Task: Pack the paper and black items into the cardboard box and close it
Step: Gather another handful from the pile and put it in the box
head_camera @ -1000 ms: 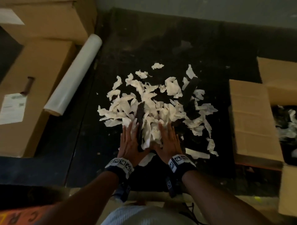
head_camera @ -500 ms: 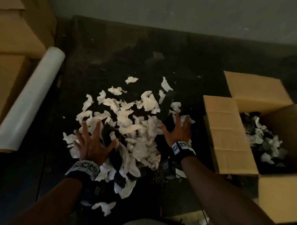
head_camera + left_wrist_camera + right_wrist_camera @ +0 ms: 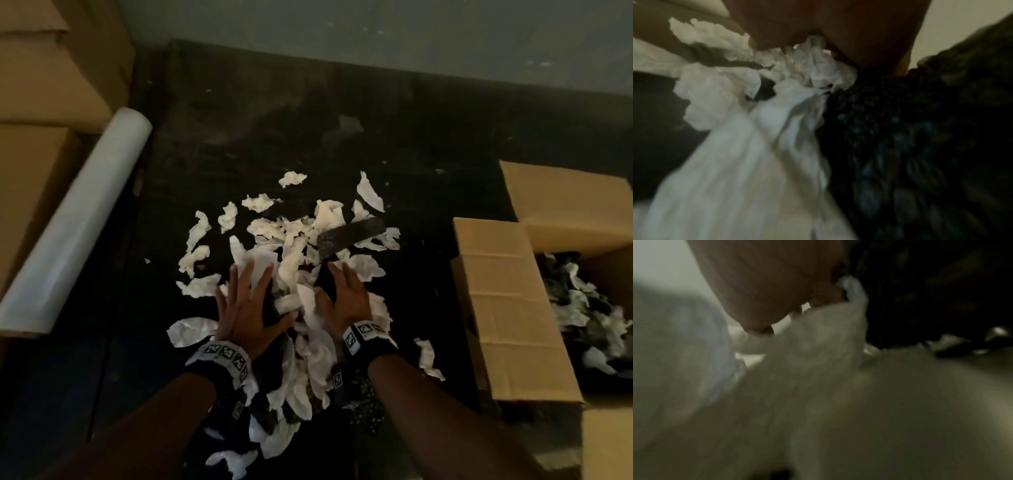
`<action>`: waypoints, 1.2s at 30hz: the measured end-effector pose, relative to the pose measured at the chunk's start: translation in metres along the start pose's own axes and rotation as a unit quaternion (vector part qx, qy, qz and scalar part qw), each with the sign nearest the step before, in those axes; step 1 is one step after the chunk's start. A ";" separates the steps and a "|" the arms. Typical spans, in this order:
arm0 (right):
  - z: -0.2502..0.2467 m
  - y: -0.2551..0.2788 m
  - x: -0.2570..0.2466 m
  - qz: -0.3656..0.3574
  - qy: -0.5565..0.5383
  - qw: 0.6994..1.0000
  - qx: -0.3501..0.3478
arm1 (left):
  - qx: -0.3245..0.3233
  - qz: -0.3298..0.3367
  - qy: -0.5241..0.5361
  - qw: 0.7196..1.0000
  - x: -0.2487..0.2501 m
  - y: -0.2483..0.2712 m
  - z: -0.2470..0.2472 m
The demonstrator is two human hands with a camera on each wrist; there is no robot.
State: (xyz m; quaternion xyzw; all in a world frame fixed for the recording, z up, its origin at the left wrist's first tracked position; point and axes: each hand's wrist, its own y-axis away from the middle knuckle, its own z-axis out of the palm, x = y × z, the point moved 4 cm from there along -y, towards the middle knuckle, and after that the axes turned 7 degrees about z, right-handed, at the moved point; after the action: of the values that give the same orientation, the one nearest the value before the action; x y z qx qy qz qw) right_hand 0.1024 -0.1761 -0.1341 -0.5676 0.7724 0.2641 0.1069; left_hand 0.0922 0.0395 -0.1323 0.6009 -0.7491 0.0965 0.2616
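Pressing down on a heap of torn white paper scraps (image 3: 291, 260), the left hand (image 3: 245, 308) and the right hand (image 3: 346, 298) lie palm-down side by side on the near part of the pile, fingers straight and spread, holding nothing, with a ridge of paper bunched up between them. The pile spreads over a dark floor mat (image 3: 308, 120), and mixed into it are black items: one long black strip (image 3: 349, 234) lies on the pile's far right part, just beyond the right hand's fingertips, and more black pieces (image 3: 270, 416) sit among the scraps at the near edge of the pile, between the two forearms. Right of the pile, a little apart from it, stands the open cardboard box (image 3: 496, 308), its flaps folded outward; inside it more white scraps and dark pieces already lie. Left of the pile a white roll of film (image 3: 78, 219) lies on the mat's edge, leaning along a stack of brown cartons (image 3: 41, 85) further left. Both wrists wear black bands with black-and-white marker squares. From the left wrist view, the fingers (image 3: 777, 29) rest on crumpled paper beside a black, bumpy-textured piece (image 3: 900, 138). The right wrist view is blurred; it shows the fingers (image 3: 766, 288) against pale paper.
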 end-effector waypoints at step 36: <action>-0.088 -0.172 -0.037 0.088 0.041 0.994 0.046 | 0.016 -0.063 -0.061 0.996 -0.012 -0.169 -0.083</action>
State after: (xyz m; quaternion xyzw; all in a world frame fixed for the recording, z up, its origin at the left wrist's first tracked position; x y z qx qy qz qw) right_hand 0.2867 -0.2295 -0.0927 -0.5025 0.8342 0.2134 0.0773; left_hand 0.2777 0.0442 -0.0969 0.6555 -0.7230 0.0548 0.2114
